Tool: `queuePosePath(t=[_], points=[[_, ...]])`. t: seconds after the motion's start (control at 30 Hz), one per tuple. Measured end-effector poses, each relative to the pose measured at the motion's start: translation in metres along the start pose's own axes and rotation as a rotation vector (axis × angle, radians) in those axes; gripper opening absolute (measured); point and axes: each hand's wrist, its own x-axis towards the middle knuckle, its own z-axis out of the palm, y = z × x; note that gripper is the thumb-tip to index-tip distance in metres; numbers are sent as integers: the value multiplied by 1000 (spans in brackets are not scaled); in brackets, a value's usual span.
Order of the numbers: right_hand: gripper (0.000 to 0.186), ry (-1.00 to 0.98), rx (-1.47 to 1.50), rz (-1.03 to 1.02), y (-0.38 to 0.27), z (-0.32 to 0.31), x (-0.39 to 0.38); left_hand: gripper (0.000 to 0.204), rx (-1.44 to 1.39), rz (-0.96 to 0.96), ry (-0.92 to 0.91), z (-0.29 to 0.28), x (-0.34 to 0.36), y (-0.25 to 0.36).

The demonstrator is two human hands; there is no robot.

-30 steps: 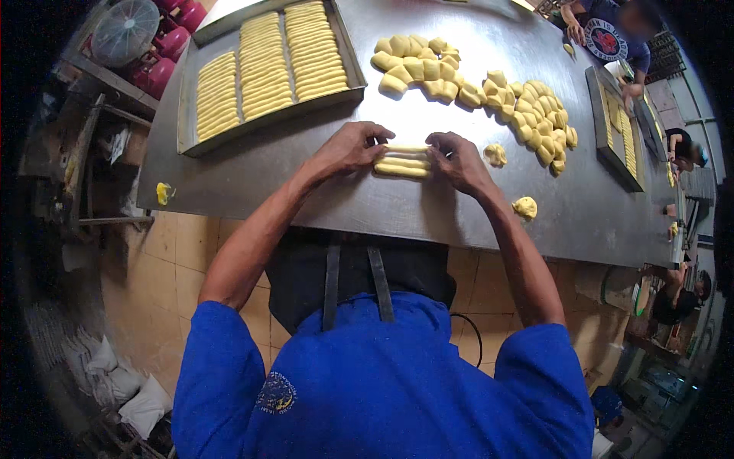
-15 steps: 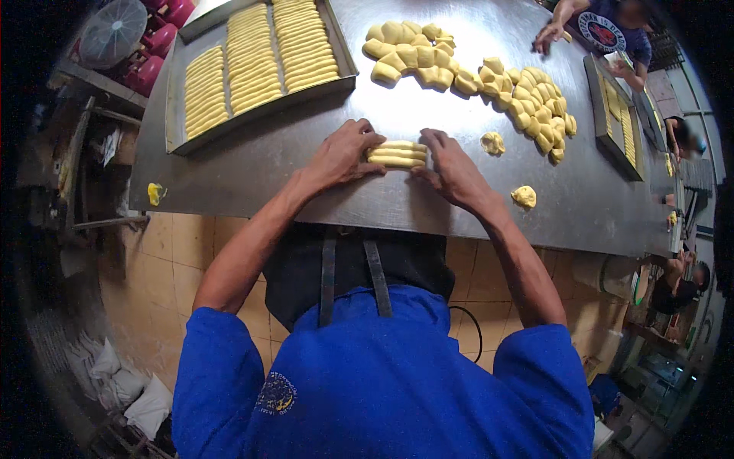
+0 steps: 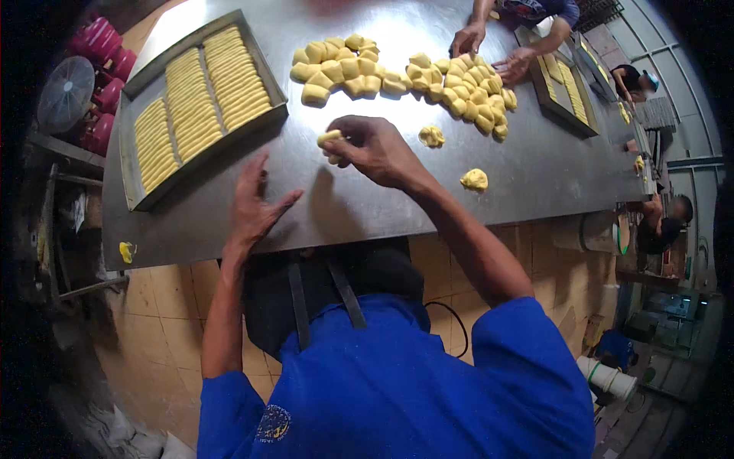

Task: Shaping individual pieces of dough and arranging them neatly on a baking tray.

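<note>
Several yellow dough sticks (image 3: pixel 330 138) are pinched together in my right hand (image 3: pixel 376 153), lifted a little above the steel table. Its fingers hide part of them, so their far ends do not show. To its left, my left hand (image 3: pixel 256 200) is open, thumb and fingers spread, holding nothing, over the table near the front edge. Beyond that hand lies a metal tray (image 3: pixel 281 112) with three columns of closely laid dough sticks (image 3: pixel 187 118). The left column is shorter than the others.
On the steel table (image 3: pixel 367 214) lie many dough pieces (image 3: pixel 348 73), with two loose lumps (image 3: pixel 475 180) nearer me. Across the table, another person's hands (image 3: pixel 514 65) touch the pieces. A second tray (image 3: pixel 566 92) stands at the right; a yellow scrap (image 3: pixel 127 251) is at the left corner.
Both hands framed the dough sticks on the table; now the right hand alone has them raised, and the left has let go and moved left. The other person's hands have reached the dough pieces.
</note>
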Motion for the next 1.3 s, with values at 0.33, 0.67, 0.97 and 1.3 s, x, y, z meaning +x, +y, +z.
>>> queuePosePath(t=[0.33,0.67,0.97,1.3], points=[[48,-106,-295,-50,41,33,15,98,367,-86,136,-14,-47,33],[47,330,-188,290,84,-93,-64,76,275,-201,2,12,-42,0],[45,362,-711,401,131,-144,-25,55,-188,-187,22,14,-2,66],[24,289,-171,-239,25,-7,-52,46,-1122,-546,-137,78,40,60]])
